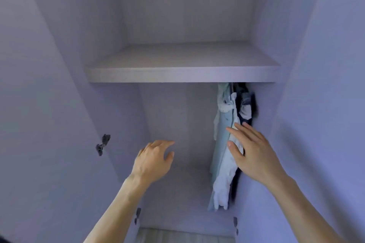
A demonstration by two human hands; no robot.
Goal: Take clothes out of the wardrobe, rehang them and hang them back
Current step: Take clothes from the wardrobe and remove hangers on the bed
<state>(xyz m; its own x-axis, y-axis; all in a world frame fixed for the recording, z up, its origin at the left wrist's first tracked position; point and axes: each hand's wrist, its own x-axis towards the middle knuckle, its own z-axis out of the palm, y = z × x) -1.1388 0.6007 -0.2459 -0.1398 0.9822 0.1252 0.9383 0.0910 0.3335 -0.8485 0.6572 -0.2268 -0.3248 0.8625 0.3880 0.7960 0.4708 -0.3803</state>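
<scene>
Both hands are empty: right hand [254, 154] flat against the clothes [225, 163], left hand [154, 160] relaxed. Fabric is probably light and limp; grasp at the hanger, hidden under the shelf [183, 74].

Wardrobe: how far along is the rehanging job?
Done: the wardrobe stands open. In hand: the right hand lies flat-fingered against the pale blue clothes hanging at the right; the left hand hovers empty. Left: no garment is out or gripped, so taking out, rehanging and returning seem to remain.
</scene>
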